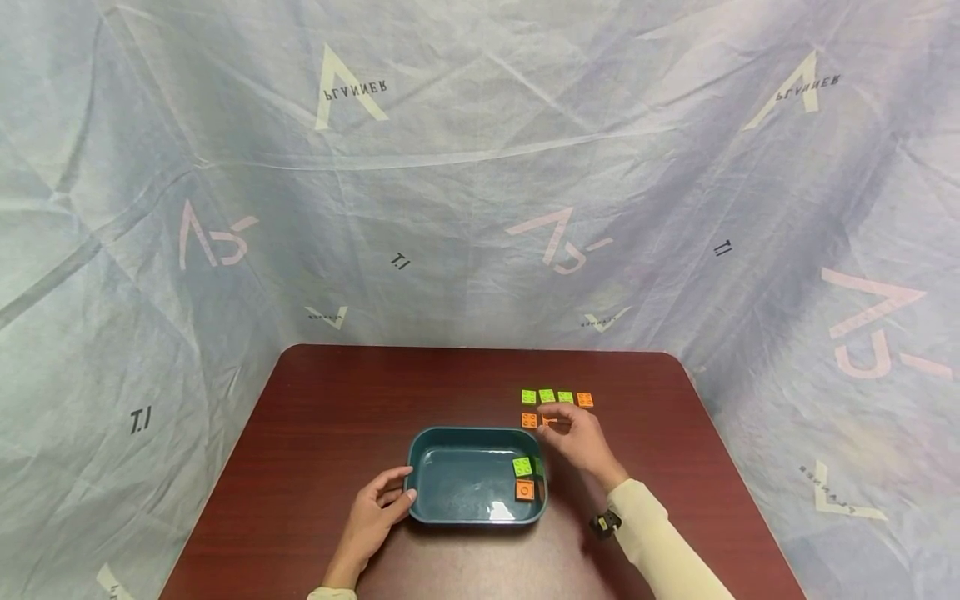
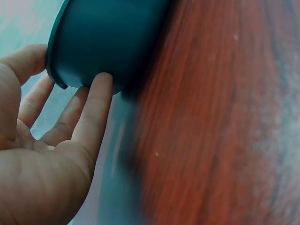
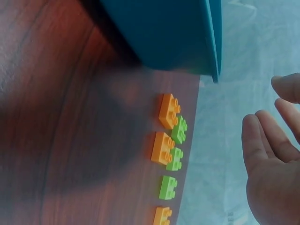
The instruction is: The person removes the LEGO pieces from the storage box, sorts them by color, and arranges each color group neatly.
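Note:
A dark teal rectangular tray (image 1: 480, 520) sits on the table. My left hand (image 1: 375, 508) is at its left end, with the fingers almost straight against the outer wall and the thumb at the rim. Inside lie a green toy brick (image 1: 522, 467), studs up, and an orange brick (image 1: 524, 490), underside up. Beyond the tray's far right corner, my right hand (image 1: 576, 435) hovers with thumb and index finger apart over an orange brick (image 1: 547, 420), partly hidden by the fingers. In the right wrist view, nothing is between the fingertips (image 3: 251, 123).
Another orange brick (image 1: 528, 421) lies beside the partly hidden one. Behind them stands a row of green bricks (image 1: 546, 396) ending in an orange brick (image 1: 585, 400). Pale printed fabric (image 1: 480, 208) surrounds the reddish-brown table (image 1: 300, 442).

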Action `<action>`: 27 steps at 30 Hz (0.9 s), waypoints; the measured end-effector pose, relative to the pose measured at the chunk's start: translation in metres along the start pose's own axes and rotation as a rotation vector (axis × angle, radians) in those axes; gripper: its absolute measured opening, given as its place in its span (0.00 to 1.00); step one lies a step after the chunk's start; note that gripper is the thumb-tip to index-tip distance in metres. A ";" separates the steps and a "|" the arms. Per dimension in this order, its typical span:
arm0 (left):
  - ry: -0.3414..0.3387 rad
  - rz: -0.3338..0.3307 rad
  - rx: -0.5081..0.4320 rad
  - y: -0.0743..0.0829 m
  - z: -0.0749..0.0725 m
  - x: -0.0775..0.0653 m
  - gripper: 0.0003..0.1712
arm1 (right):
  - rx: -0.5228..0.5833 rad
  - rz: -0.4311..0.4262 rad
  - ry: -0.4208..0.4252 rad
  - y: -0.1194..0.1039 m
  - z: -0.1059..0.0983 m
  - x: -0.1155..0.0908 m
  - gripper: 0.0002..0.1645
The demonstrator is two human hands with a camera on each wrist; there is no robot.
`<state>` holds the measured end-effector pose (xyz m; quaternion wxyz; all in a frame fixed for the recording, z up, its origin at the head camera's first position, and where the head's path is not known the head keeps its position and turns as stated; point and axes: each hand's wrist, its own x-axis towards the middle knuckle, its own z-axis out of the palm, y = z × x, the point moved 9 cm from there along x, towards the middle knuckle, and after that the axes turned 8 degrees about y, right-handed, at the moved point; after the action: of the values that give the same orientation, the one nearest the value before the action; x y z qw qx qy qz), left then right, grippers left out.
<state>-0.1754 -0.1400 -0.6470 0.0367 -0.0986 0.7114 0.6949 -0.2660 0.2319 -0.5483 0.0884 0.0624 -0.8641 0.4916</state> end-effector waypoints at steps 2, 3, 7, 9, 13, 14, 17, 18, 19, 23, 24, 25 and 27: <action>0.000 0.002 0.003 0.000 0.000 0.000 0.27 | -0.002 -0.007 -0.009 0.000 0.003 -0.001 0.23; 0.000 0.001 0.003 -0.001 0.000 0.000 0.27 | -0.003 -0.011 -0.014 -0.001 0.005 -0.002 0.23; 0.001 0.000 0.001 -0.001 0.001 0.000 0.27 | 0.001 -0.019 -0.023 -0.004 0.009 -0.006 0.21; 0.002 -0.003 -0.002 -0.001 0.001 0.001 0.27 | -0.001 -0.029 -0.030 -0.006 0.012 -0.007 0.20; 0.003 -0.001 -0.005 -0.001 0.000 0.002 0.27 | -0.014 -0.056 -0.052 -0.009 0.016 -0.010 0.19; 0.003 0.002 -0.004 -0.001 0.000 0.002 0.27 | -0.016 -0.065 -0.062 -0.010 0.018 -0.010 0.19; 0.002 0.003 0.003 -0.001 0.000 0.002 0.27 | -0.021 -0.088 -0.109 -0.012 0.024 -0.012 0.19; 0.001 0.004 0.010 -0.001 0.000 0.002 0.27 | -0.022 -0.095 -0.130 -0.013 0.026 -0.013 0.19; 0.000 0.002 0.015 -0.001 0.000 0.002 0.27 | -0.025 -0.100 -0.153 -0.013 0.029 -0.014 0.19; 0.000 -0.002 0.031 -0.002 0.000 0.002 0.27 | -0.069 -0.113 -0.248 -0.016 0.040 -0.018 0.20; -0.002 -0.002 0.027 -0.002 0.000 0.002 0.27 | -0.086 -0.119 -0.269 -0.017 0.043 -0.019 0.21; -0.002 -0.002 0.022 -0.002 0.000 0.002 0.27 | -0.098 -0.124 -0.288 -0.018 0.045 -0.019 0.21; 0.000 0.003 0.014 -0.001 0.000 0.002 0.27 | -0.126 -0.132 -0.322 -0.019 0.049 -0.020 0.21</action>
<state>-0.1768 -0.1400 -0.6483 0.0362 -0.0974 0.7165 0.6898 -0.2469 0.1801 -0.5610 -0.0152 0.1914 -0.8902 0.4132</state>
